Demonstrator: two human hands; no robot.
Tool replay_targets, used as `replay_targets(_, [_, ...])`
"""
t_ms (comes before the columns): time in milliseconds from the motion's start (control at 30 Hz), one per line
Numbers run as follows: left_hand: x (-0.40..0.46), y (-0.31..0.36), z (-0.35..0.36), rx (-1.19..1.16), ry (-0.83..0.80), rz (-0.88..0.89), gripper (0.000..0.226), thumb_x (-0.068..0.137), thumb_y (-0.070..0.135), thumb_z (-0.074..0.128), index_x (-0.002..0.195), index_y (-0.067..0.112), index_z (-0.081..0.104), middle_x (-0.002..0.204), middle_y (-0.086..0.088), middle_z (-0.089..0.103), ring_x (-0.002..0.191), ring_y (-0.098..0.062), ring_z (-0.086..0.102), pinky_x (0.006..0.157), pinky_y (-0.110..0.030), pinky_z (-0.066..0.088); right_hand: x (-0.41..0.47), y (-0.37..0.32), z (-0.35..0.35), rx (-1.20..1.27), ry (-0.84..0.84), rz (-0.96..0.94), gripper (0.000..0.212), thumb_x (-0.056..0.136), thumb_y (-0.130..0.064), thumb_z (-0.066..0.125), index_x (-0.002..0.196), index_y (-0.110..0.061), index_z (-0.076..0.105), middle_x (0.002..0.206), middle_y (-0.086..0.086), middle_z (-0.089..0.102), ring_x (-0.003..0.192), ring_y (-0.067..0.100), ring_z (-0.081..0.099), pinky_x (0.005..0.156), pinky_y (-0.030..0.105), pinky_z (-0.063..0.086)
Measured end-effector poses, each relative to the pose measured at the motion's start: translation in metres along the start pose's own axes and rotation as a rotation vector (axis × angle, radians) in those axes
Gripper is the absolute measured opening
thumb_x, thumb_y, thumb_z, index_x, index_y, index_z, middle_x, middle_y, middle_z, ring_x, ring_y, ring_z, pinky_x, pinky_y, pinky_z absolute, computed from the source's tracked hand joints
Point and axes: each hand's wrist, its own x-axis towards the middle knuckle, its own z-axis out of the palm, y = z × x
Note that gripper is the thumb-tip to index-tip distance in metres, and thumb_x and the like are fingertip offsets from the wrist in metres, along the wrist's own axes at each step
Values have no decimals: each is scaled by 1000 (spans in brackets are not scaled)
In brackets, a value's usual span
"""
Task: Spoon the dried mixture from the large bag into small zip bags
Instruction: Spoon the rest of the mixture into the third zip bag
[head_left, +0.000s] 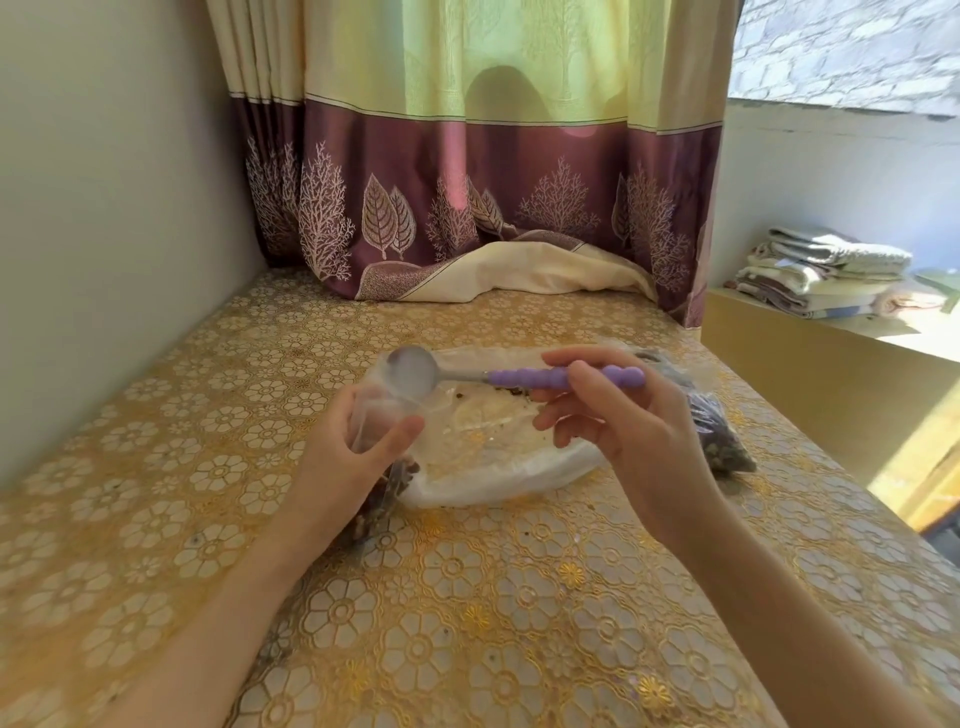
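**Spoon hovering at small bag's mouth, scoop looking empty**

The left hand (358, 447) is gripping a small zip bag (376, 415) w/ fingers and thumb curled round it, holding it upright-ish above the desk (519, 597). Dark mixture is showing in the bag's lower part, below the palm. The right hand (618, 421) is pinching the purple handle of the spoon (519, 376), thumb on top, other fingers loosely curled underneath. The spoon's bowl is sitting right at the small bag's open top and is showing bare metal, so it's prob. just been tipped out or isn't loaded yet; can't tell which.

The large bag (498, 447) is lying flat on the desk between the 2 hands, clear plastic, looking nearly spent w/ only crumbs and a few bits left inside. Another filled bag (722, 436) is lying just beyond the right hand.

Handling: the zip bag is thin, soft, slippery film, so it's going to collapse unless pinched near the mouth to keep it open; it's light, w/ weight hanging low. The large bag is floppy too, best held by its rim while scooping. The spoon is stiff, and its ribbed handle is giving a sure grip mid-length. The dried mix prob. spills easily, so keeping the bowl level matters.
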Motion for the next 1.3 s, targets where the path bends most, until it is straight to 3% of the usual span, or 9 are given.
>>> replay_targets(133, [0,-4,-4,57,-4,3,53,66,69,61,104,33,55,91,0,69,82,-8,66,75,-23,48,4,-1,-19,106,220,73,21,92,-21,54,86,-5,67,74,8,72,59,15,61,54,21,50])
replay_targets(267, [0,-8,0,362,-52,84,52,74,69,47,100,24,55,60,-4,51,49,1,47,48,-10,38,-1,13,-33,-87,320,107,39,99,-22,46,72,-3,66,78,11,75,55,14,58,49,18,47])
replay_targets(333, [0,-10,1,460,-71,98,55,73,69,39,98,22,53,59,-6,50,45,-2,42,47,-12,38,-5,23,-37,-164,340,120,40,100,-21,46,71,-1,66,75,10,75,53,13,57,47,18,46])
replay_targets(433, [1,-13,-2,482,-89,98,50,78,67,36,100,25,50,74,-20,62,47,-7,42,47,-18,37,-13,35,-36,-208,301,144,42,100,-21,45,79,8,66,77,9,75,53,12,57,47,17,47])
replay_targets(567, [2,-18,-2,490,-129,95,46,80,67,34,101,28,48,84,-20,66,64,-27,60,61,-38,52,-25,42,-26,-237,219,125,41,99,-19,46,70,-10,72,73,5,75,54,13,59,48,19,48])
replay_targets(700, [3,-23,-1,486,-134,96,48,80,66,34,100,25,49,83,-20,66,64,-27,58,59,-33,46,-38,41,-23,-300,218,36,33,98,-13,47,70,-7,64,61,-3,70,48,9,58,44,15,43])
replay_targets(867, [4,-24,0,474,-130,116,52,80,66,34,102,21,51,70,-21,60,45,-5,38,46,-14,34,-48,37,-27,-338,304,-34,32,95,-17,50,69,-7,64,60,-2,70,45,9,57,44,12,42])
replay_targets(1067, [1,-20,1,471,-111,98,52,78,67,33,100,24,52,57,0,47,50,-3,44,49,-18,34,-52,37,-31,-385,394,-32,42,99,-19,47,65,-28,71,70,0,74,50,20,60,49,17,45])
replay_targets(1300, [0,-20,1,475,-121,100,51,77,69,32,99,27,52,73,-15,61,65,-25,56,57,-32,42,-52,42,-24,-410,480,-51,35,97,-20,50,66,-19,66,67,-6,73,50,13,61,49,15,47])
